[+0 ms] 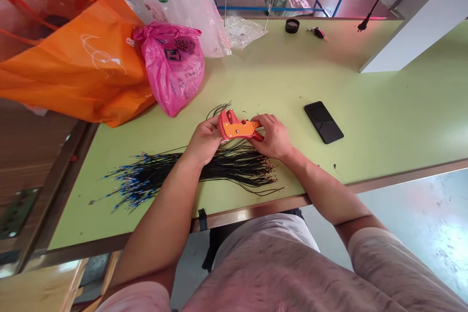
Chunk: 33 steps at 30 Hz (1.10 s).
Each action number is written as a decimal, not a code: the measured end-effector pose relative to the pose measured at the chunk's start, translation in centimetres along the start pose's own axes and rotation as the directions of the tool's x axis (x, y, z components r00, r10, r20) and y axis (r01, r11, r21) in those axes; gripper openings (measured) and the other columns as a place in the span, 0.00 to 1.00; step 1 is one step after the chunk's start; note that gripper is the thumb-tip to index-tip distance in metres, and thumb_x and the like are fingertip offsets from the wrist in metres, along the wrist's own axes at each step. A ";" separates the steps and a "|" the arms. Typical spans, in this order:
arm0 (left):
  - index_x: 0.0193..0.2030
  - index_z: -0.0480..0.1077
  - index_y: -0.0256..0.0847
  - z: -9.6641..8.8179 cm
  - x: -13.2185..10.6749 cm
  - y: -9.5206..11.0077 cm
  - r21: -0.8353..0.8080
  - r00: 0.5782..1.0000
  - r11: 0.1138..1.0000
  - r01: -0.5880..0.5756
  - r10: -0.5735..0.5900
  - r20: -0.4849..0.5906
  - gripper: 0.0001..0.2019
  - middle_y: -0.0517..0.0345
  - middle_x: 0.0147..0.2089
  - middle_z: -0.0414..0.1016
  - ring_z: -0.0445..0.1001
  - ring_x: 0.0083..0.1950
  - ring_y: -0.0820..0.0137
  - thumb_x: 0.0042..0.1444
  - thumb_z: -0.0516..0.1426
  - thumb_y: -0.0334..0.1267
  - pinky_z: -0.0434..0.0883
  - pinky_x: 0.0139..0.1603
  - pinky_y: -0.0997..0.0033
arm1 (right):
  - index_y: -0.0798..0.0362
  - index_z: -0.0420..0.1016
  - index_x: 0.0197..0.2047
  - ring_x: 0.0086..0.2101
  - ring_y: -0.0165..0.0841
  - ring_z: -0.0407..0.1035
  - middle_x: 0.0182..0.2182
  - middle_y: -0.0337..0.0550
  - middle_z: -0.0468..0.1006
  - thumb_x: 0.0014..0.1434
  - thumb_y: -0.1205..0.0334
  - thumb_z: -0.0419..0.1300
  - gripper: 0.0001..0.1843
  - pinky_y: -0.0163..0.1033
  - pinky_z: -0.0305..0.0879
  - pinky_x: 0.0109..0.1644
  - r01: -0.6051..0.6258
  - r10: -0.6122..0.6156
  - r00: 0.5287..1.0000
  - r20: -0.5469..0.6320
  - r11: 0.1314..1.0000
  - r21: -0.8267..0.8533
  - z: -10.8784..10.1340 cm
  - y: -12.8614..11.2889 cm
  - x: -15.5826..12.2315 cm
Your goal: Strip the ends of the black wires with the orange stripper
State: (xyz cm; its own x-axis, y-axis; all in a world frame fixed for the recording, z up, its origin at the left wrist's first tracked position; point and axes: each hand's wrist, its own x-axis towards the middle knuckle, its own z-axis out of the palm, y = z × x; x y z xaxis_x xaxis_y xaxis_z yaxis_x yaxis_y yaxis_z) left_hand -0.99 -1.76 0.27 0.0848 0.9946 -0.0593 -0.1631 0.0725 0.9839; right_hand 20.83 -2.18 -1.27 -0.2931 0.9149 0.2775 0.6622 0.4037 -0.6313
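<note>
An orange and red wire stripper point(239, 129) is held level above the bench, its jaw end to the left. My right hand point(272, 135) is wrapped round its handles. At the jaw end my left hand point(204, 140) is closed, thumb and fingers together against the tool's head; what they pinch is hidden. Below both hands lies a long bundle of thin black wires point(234, 165), with blue-marked ends point(135, 180) fanned out on the left and bare coppery tips on the right. A few loose black wires point(218, 108) lie just behind my left hand.
A black phone point(323, 122) lies to the right on the green bench point(365, 122). At the left stand an orange bag point(73, 58), a knotted pink plastic bag point(175, 66) and white plastic bags point(183, 0). Toward the back are a black ring point(292, 26), keys point(319, 33) and a hanging plug point(362, 24).
</note>
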 end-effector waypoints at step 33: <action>0.31 0.85 0.42 -1.6 -0.1 0.0 0.020 0.984 0.997 -0.078 0.073 0.162 0.19 0.51 0.38 0.89 0.87 0.41 0.58 0.38 0.82 0.49 0.85 0.45 0.61 | 0.52 0.80 0.59 0.50 0.47 0.68 0.52 0.53 0.82 0.67 0.55 0.62 0.20 0.51 0.63 0.54 0.166 -0.171 0.985 0.010 0.942 -0.293 0.1 -0.4 -0.3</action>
State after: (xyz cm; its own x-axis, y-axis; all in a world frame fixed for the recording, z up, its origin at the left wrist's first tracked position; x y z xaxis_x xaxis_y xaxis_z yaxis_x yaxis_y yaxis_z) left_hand -2.56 -1.71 -0.01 0.2311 0.9721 0.0411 -0.1492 -0.0063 0.9888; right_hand 20.57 -2.58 -1.14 -0.4087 0.8325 0.3741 0.7769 0.5324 -0.3360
